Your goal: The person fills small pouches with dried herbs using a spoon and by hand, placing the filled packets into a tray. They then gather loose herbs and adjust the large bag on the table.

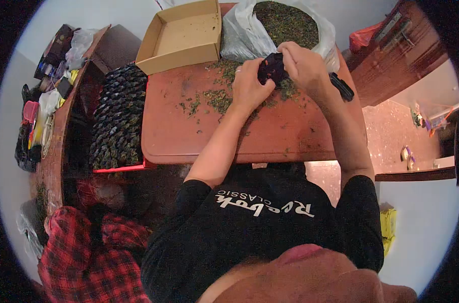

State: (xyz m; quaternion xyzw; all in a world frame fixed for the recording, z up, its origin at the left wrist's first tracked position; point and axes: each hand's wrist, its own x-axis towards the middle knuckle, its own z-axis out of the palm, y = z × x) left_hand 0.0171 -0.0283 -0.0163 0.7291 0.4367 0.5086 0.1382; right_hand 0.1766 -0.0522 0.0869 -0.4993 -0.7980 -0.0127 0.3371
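Observation:
A small black item with a few reddish marks (pixel 271 69) is between my two hands over the red-brown table (pixel 189 136); its kind I cannot make out. My left hand (pixel 250 87) grips its near left side, with a ring on one finger. My right hand (pixel 304 65) closes on its right side, fingers bent over the top. Crumbled dried green leaves (pixel 218 101) lie scattered on the tabletop around my left hand. Just beyond my hands, a clear plastic bag (pixel 243 33) stands with its mouth wide, full of dark green dried leaves (pixel 286 24).
An open cardboard box (pixel 186 38) sits at the table's back left. Beside the table's left edge is a red-edged tray with rows of dark pieces (pixel 119 118). A black object (pixel 341 87) lies near the right edge. A cluttered shelf (pixel 55 136) runs along the left.

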